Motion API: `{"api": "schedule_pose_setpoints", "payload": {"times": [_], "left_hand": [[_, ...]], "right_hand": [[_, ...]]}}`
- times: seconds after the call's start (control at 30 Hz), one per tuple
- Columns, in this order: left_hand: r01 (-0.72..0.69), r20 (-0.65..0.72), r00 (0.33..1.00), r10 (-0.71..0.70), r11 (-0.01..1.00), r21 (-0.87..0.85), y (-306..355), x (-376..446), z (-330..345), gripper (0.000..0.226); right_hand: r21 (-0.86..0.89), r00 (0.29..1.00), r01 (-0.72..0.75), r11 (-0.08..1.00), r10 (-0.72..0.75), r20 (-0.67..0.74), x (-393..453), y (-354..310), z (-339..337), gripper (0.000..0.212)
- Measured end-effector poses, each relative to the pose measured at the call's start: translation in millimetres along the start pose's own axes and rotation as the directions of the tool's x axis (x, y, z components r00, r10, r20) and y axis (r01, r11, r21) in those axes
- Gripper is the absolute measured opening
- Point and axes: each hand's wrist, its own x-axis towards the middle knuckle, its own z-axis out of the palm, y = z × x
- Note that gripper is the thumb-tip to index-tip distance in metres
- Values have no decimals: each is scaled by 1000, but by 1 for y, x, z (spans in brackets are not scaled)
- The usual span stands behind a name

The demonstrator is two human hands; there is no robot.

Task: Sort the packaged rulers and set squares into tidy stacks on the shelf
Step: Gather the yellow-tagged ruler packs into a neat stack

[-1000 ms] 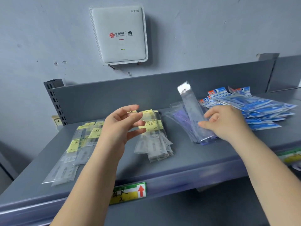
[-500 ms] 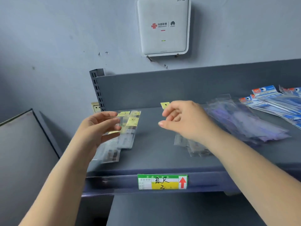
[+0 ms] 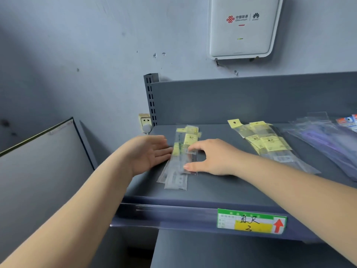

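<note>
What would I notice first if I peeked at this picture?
Two bare hands meeting at the left end of the grey shelf: the left hand and right hand press in on either side of a stack of yellow-labelled ruler packets. High on the wall sits a big white Wi-Fi box, and a green and yellow tag with a red arrow marks the shelf's front edge.

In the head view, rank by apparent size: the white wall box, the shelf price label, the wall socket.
1. White wall box, though cut off at the top of the frame.
2. Shelf price label; it sits nearer the camera, so its true size against the box is unsure.
3. Wall socket, clearly smallest.
</note>
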Motion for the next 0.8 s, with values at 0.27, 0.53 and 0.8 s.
{"api": "schedule_pose_setpoints", "payload": {"times": [0.27, 0.53, 0.8], "left_hand": [[94, 55, 994, -98, 993, 67, 8, 6, -3, 13], [232, 144, 960, -240, 970, 74, 18, 7, 0, 16], [38, 97, 992, -80, 927, 373, 7, 3, 28, 17]], "right_hand": [[21, 999, 33, 999, -33, -17, -4, 2, 2, 64], [84, 998, 58, 995, -56, -35, -8, 5, 4, 61], [294, 990, 73, 953, -34, -138, -12, 6, 7, 60]]}}
